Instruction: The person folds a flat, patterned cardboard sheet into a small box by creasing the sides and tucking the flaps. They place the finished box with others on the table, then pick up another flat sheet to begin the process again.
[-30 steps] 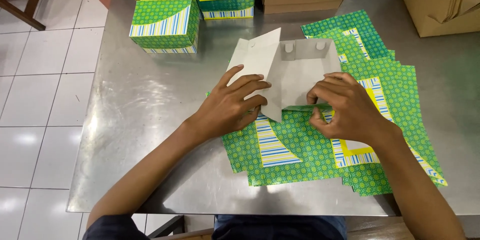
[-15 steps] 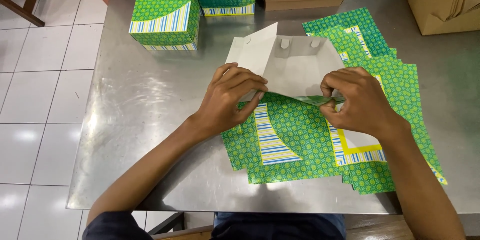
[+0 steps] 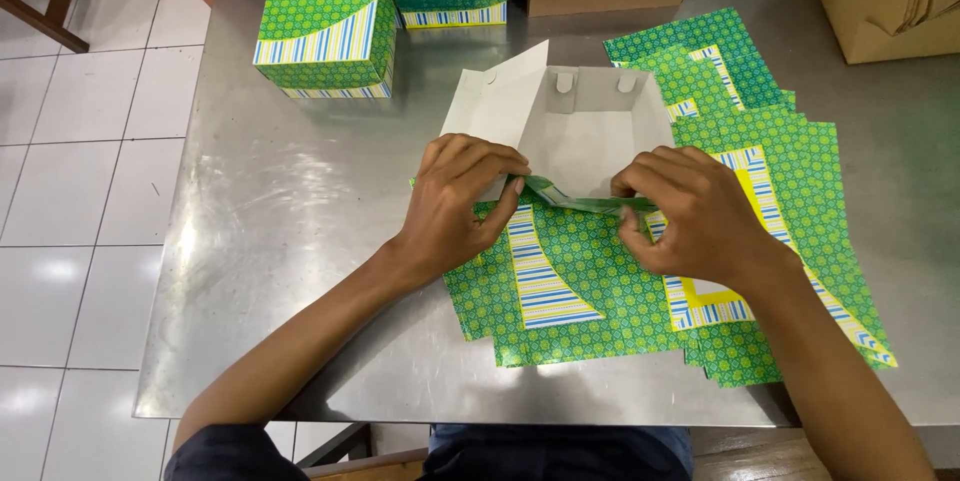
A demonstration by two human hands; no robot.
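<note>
Left hand (image 3: pixel 462 203) and right hand (image 3: pixel 690 213) both pinch the near wall of a half-folded carton (image 3: pixel 590 136), table (image 3: pixel 250 241) centre, atop flat green blanks (image 3: pixel 590 291); finished boxes (image 3: pixel 325 41) at 11 o'clock

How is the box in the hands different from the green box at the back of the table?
The half-folded box lies open, showing its plain pale inside, while the finished box is closed and shows only green pattern and stripes. The left hand and right hand pinch the half-folded box's near edge; nothing touches the finished box. The half-folded box sits on the stack of flat sheets; the finished box stands on the metal table. Both share the same green print.
</note>
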